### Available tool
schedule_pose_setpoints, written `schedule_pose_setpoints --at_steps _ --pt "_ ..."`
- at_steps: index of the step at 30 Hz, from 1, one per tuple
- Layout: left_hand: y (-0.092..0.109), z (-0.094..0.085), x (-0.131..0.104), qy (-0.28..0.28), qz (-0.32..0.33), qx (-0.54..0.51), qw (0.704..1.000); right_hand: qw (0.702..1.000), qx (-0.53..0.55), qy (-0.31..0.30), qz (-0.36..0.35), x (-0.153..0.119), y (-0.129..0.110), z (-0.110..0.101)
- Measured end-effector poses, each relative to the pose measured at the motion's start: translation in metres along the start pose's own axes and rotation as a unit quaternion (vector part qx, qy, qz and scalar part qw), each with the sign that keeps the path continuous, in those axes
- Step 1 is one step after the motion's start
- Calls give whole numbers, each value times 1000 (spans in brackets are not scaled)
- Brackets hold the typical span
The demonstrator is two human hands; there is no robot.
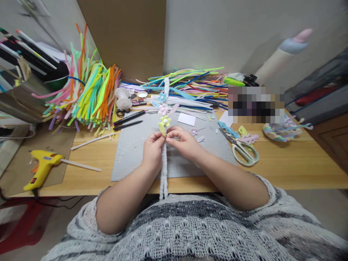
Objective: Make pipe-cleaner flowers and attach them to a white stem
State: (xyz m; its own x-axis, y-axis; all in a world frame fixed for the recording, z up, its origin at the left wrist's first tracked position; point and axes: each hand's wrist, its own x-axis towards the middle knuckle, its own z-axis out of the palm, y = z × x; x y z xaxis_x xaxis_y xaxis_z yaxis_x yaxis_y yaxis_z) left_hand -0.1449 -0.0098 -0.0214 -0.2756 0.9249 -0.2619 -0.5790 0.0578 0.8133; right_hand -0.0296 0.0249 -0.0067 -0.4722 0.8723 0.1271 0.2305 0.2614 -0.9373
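A long white fuzzy pipe-cleaner strip (164, 174) runs upright over the grey cutting mat (130, 152), its lower part in two strands. Along its upper part sit a blue flower (162, 96), a pink flower (163, 109) and a yellow flower (165, 120), with small leaves beside them. Just below the yellow flower, my left hand (153, 150) pinches the strip between closed fingers. My right hand (185, 144) is pinched at the same spot from the other side; its fingertips meet the strip, and anything smaller between them is hidden. A loose purple flower (193, 132) lies right of my right hand.
A yellow glue gun (43, 165) lies at left, near a thick bundle of coloured pipe cleaners (92, 94). More pipe cleaners (190, 85) spread along the back. Scissors (245, 154) rest at right beside looped pieces. Black pens (129, 117) lie left of the mat.
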Motion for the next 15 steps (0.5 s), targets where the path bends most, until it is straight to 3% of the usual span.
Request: schedule_pose_setpoints --at_steps 4,10,12,15 --pt "-1 -1 0 -6 15 7 1000 999 -40 0 -28 -4 0 1" --pt "5 -1 -2 -16 0 6 1000 995 -28 64 -65 -12 -10 -5" --pt "5 -2 -2 -21 2 7 1000 998 14 39 -36 -17 -15 -3" --pt "4 -3 -2 -37 2 10 999 988 133 -49 59 -23 -18 5"
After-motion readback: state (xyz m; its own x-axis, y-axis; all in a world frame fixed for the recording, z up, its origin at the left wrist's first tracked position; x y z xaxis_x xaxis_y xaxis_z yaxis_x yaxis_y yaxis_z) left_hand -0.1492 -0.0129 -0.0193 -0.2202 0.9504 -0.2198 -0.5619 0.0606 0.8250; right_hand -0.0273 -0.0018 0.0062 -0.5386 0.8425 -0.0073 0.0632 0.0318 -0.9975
